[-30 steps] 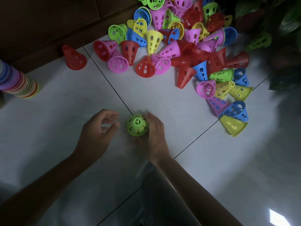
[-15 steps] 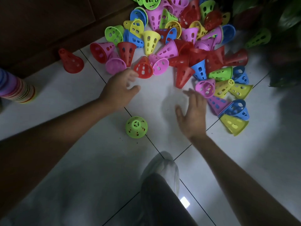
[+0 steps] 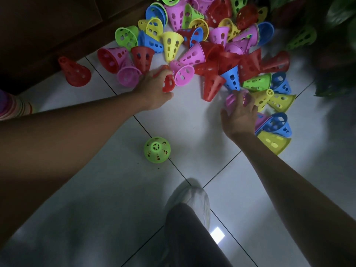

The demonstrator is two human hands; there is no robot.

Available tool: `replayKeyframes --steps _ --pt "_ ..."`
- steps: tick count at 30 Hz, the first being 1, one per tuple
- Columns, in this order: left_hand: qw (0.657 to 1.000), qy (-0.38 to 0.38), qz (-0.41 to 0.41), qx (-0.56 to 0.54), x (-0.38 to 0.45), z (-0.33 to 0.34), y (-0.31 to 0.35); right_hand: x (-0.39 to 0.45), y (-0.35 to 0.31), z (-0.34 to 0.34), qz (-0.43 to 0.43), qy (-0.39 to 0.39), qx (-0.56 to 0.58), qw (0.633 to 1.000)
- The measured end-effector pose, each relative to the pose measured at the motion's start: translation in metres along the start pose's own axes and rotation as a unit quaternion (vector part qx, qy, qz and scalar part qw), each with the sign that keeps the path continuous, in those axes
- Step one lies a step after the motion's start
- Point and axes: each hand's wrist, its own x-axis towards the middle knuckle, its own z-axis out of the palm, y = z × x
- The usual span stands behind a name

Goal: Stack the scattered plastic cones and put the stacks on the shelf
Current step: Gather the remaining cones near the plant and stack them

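Nearby, lone green cone [image 3: 157, 149] upright on floor [image 3: 115, 189], cone pile [image 3: 212, 45] beyond — left hand [image 3: 154, 87] curled round red cone [image 3: 168, 83], right hand [image 3: 240, 114] gripping pink cone [image 3: 232, 99].

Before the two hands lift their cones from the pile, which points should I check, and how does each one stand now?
1. Left hand grips the red cone: ok.
2. Right hand grips the pink cone: ok.
3. Green cone stands upright on the floor, ready as a stack base: ok.
4. Neighbouring cones free of the held ones: cannot tell.
5. Shelf in view: not ok.
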Motion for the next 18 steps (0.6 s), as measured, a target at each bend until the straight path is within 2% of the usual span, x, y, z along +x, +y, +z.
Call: replayKeyframes --steps 7,14,18 --pt "0.999 0.046 -0.002 -0.026 -0.038 0.013 -0.013 -0.028 -0.007 0.01 -0.032 0.029 0.032 0.999" --pt "0.991 0.116 -0.05 -0.05 -0.072 0.024 -0.021 -0.049 -0.006 0.024 0.018 0.074 0.156 0.985" --pt "0.99 0.102 -0.091 -0.025 -0.073 0.019 -0.018 -0.047 -0.009 0.018 0.017 0.084 0.17 0.982"
